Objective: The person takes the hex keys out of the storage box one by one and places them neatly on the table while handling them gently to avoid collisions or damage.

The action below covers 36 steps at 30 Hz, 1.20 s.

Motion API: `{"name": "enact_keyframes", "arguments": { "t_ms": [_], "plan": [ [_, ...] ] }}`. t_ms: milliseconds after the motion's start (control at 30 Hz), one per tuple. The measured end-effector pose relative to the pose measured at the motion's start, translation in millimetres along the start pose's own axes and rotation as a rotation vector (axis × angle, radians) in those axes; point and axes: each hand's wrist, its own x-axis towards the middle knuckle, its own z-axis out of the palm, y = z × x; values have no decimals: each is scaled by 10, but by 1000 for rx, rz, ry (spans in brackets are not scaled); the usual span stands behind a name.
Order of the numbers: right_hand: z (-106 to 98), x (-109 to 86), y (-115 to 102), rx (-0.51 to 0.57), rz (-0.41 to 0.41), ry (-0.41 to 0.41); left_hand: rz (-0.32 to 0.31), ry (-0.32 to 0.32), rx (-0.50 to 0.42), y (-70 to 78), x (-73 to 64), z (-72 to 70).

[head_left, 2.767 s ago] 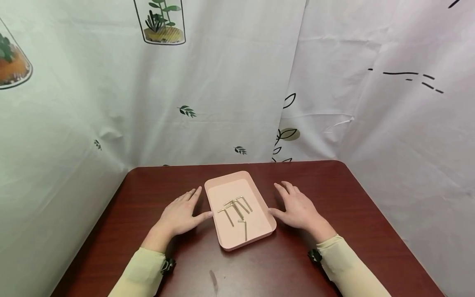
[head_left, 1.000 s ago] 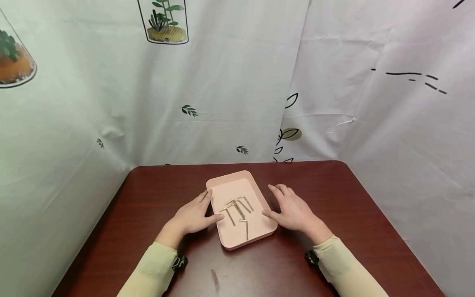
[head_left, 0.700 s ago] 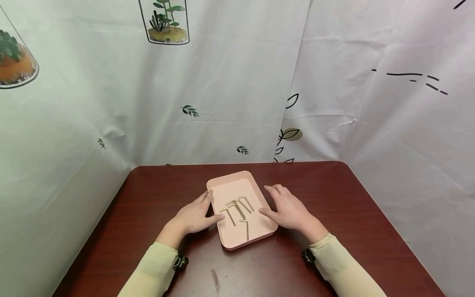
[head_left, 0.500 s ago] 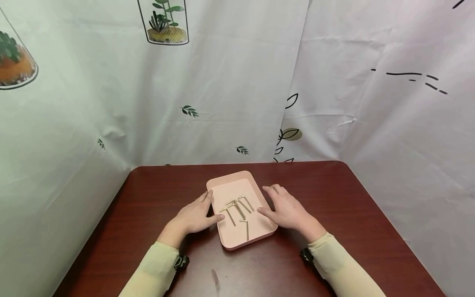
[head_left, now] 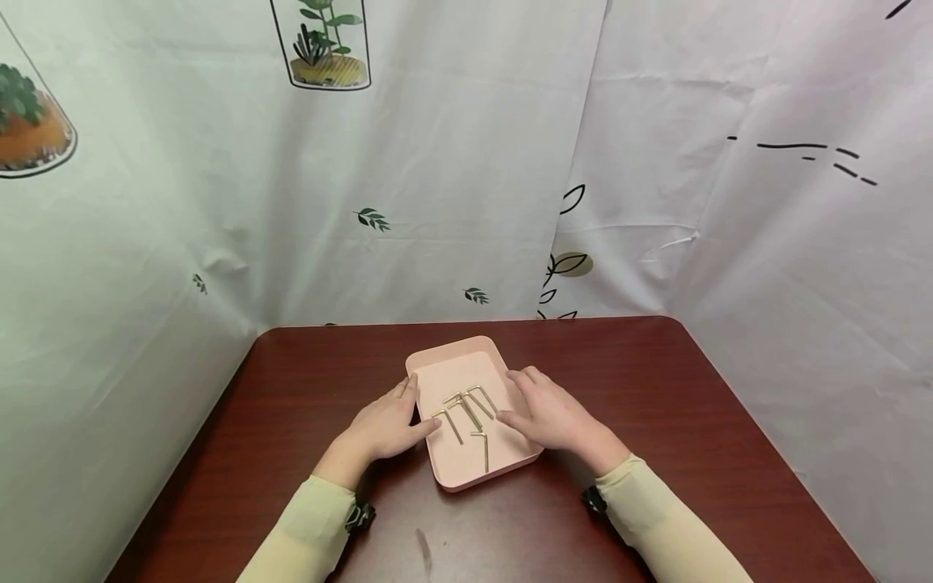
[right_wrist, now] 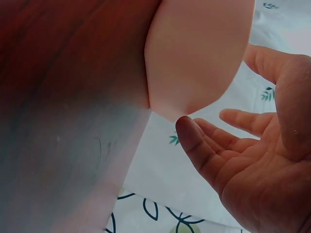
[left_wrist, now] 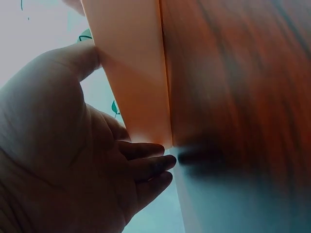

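A shallow pink tray (head_left: pixel 466 366) sits at an angle on the table. Several brass-coloured L-shaped hex keys (head_left: pixel 481 453) lie loose inside it, some crossing each other. My left hand (head_left: pixel 381 425) holds the tray's left side, the thumb hooked over the rim and the fingers (left_wrist: pixel 150 167) against the outer wall. At the opposite side is my right hand (head_left: pixel 550 409), its thumb reaching over the rim. In the right wrist view its fingers (right_wrist: pixel 192 138) are spread and relaxed, close beside the tray's outer wall (right_wrist: pixel 194 53).
The dark red-brown wooden table (head_left: pixel 313 356) has rounded far corners, with pale printed curtains (head_left: pixel 452 162) hanging behind and on both sides. A dark smear (head_left: pixel 423 551) marks the table in front of the tray. Dark straps sit at both wrists.
Both hands have moved inward to the tray's sides, the left first, then the right, whose thumb now extends farther over the rim. The tray and hex keys stay in place.
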Motion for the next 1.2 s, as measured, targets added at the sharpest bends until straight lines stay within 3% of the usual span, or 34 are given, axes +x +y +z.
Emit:
{"name": "enact_keyframes", "arguments": {
  "t_ms": [867, 1200],
  "plan": [
    [60, 98, -54, -99, -67, 8, 13, -48, -21, -5, -2, 30],
    [95, 167, -43, -107, -92, -5, 40, -30, -73, -76, -10, 80]
  ]
}}
